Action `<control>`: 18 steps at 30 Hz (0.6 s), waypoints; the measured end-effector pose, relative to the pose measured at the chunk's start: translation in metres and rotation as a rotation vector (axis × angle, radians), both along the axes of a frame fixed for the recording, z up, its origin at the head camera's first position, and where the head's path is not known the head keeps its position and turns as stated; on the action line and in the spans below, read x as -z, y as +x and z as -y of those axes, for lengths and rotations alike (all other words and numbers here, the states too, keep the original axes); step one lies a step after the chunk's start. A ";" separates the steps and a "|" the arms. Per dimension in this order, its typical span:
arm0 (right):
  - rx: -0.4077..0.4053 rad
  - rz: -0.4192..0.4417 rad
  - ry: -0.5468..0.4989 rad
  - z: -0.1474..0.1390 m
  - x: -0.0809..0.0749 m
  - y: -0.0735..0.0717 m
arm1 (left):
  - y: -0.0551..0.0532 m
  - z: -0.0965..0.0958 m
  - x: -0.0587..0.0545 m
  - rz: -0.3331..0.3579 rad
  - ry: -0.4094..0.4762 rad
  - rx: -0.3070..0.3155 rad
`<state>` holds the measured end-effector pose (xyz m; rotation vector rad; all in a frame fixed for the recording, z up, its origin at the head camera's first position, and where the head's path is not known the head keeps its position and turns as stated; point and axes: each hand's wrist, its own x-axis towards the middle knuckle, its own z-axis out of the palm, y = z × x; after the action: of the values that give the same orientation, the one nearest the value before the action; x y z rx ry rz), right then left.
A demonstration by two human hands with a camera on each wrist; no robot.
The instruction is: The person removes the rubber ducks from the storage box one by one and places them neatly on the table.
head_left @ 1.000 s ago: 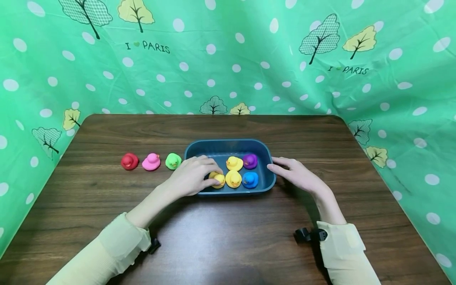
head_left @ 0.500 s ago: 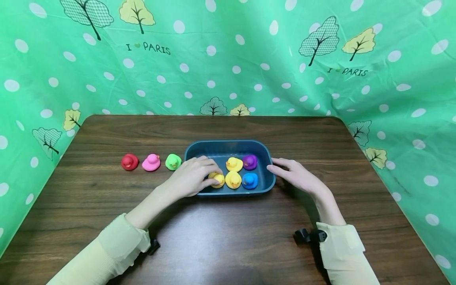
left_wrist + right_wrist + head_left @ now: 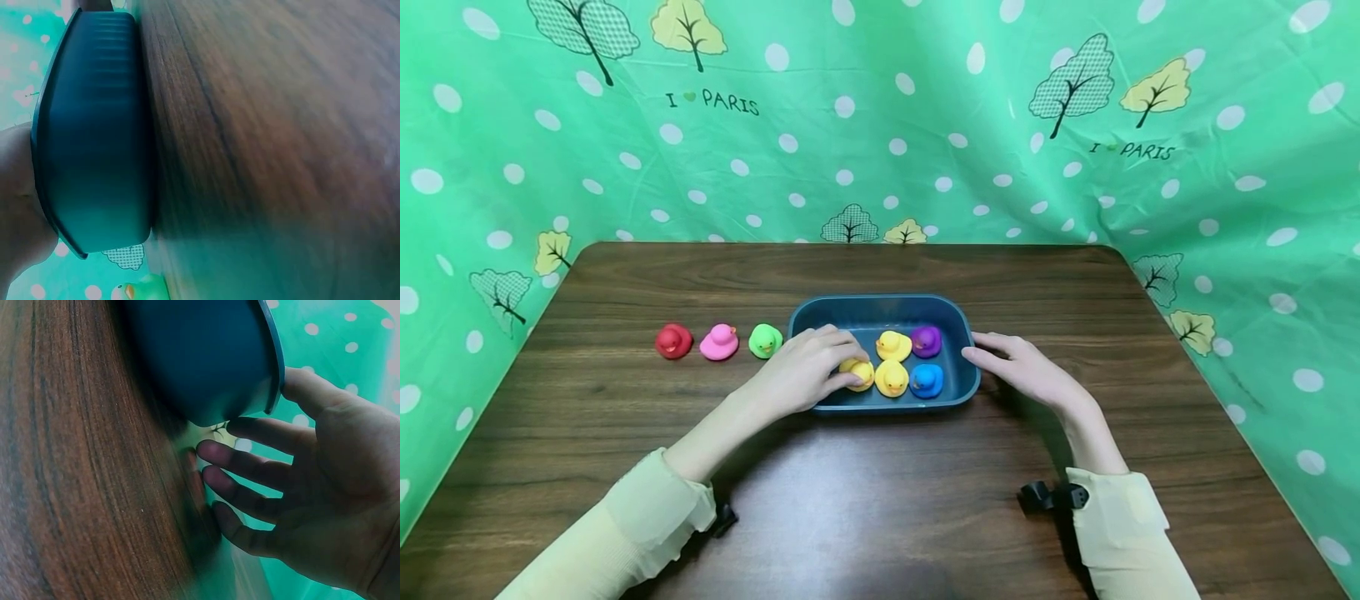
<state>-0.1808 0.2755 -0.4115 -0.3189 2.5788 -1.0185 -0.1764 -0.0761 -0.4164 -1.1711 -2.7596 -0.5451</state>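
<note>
In the head view my left hand [image 3: 808,367] reaches over the left end of a dark blue plastic bin [image 3: 880,407]. Its thumb and fingers pinch a yellow rubber duck [image 3: 860,375] at the bin's front left, partly covering it. Two more yellow ducks, one in front [image 3: 891,379] and one behind [image 3: 893,345], sit beside it, with a purple duck [image 3: 927,341] and a blue duck [image 3: 927,381] to their right. My right hand [image 3: 1026,367] holds the bin's right end, thumb over the rim; in the right wrist view its index fingertip [image 3: 240,427] meets the outer wall and the other fingers spread below.
Left of the bin, a red duck [image 3: 673,341], a pink duck [image 3: 719,342] and a green duck [image 3: 765,341] stand in a row on the brown wooden table [image 3: 880,500]. A green dotted curtain [image 3: 880,125] hangs behind the table and along its sides.
</note>
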 end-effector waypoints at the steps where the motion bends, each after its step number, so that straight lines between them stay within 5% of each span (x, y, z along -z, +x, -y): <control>1: 0.000 0.001 0.001 0.000 0.000 0.000 | 0.000 0.000 -0.001 0.001 0.003 -0.003; 18: -0.002 0.006 0.006 0.000 -0.001 0.000 | 0.000 0.008 -0.019 0.073 0.080 -0.076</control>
<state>-0.1806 0.2754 -0.4103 -0.3161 2.5748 -1.0092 -0.1767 -0.0843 -0.3978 -1.0446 -2.7998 -0.6965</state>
